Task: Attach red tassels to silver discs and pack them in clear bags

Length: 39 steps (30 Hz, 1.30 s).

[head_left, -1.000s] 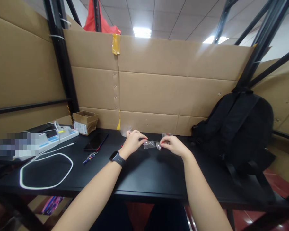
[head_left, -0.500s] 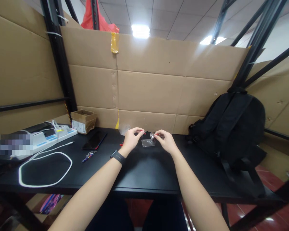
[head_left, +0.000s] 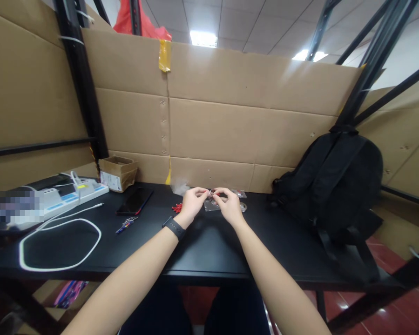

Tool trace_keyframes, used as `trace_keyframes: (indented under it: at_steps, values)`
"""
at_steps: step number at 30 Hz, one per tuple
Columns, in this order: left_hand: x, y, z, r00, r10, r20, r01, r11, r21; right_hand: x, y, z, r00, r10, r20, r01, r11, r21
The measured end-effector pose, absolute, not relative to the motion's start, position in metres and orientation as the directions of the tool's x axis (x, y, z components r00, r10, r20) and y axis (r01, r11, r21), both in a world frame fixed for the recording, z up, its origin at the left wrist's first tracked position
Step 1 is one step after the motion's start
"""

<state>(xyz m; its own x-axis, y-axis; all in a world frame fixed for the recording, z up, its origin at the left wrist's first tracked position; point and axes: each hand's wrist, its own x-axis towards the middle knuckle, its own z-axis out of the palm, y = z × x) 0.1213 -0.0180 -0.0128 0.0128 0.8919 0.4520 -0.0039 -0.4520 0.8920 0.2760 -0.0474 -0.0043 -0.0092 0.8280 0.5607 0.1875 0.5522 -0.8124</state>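
Note:
My left hand (head_left: 193, 204) and my right hand (head_left: 229, 204) meet above the far part of the black tabletop, fingertips pinched together. Between them is a small shiny piece (head_left: 211, 194), too small to name, which my right hand grips. What my left fingertips pinch is mostly hidden. Under the fingers lies a small clear plastic bag (head_left: 211, 207). Several small red pieces (head_left: 177, 208) are heaped beside my left hand. Just right of my right hand rest a round roll (head_left: 243, 207), apparently tape, and a small clear packet (head_left: 239, 193).
A phone (head_left: 134, 201), a small keychain-like bundle (head_left: 126, 224), an open cardboard box (head_left: 118, 173), a power strip (head_left: 70, 197) and a looped white cable (head_left: 60, 268) occupy the left. A black backpack (head_left: 335, 181) stands right. Cardboard panels (head_left: 212, 135) close off the back.
My right hand has moved left with the shiny piece, so both hands' fingertips now meet. The roll and packet on the right have come into sight, and more of the red heap shows.

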Motion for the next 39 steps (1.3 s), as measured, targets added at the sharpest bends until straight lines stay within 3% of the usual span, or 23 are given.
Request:
trace_keyframes:
  at_steps: [9,16,20,24,27,34,39]
  values:
    - [0.121,-0.017,-0.019,-0.001,0.864,0.503,0.145,-0.497,0.855,0.277,-0.05,-0.004,-0.054,0.936,0.349,-0.168,0.336,-0.927]
    - [0.126,-0.014,-0.024,-0.011,0.882,0.472,0.115,-0.468,0.876,0.273,-0.055,0.001,-0.02,0.961,0.277,-0.264,0.262,-0.928]
    - [0.125,-0.017,-0.017,0.005,0.859,0.512,0.18,-0.505,0.844,0.274,-0.053,-0.002,-0.019,0.929,0.369,-0.086,0.366,-0.927]
    - [0.12,-0.022,-0.008,0.183,0.733,0.655,0.364,-0.67,0.648,0.282,-0.047,-0.003,0.038,0.882,0.471,0.117,0.464,-0.878]
    - [0.116,-0.019,-0.011,0.265,0.685,0.678,0.451,-0.71,0.541,0.296,-0.043,0.002,0.124,0.843,0.523,0.243,0.485,-0.84]
    - [0.114,-0.012,-0.035,0.655,0.629,0.42,0.477,-0.774,0.416,0.337,-0.04,0.012,0.205,0.802,0.561,0.441,0.435,-0.785]
    - [0.117,-0.021,-0.036,0.643,0.659,0.39,0.585,-0.752,0.304,0.346,-0.047,0.014,0.017,0.851,0.526,0.568,0.424,-0.705]
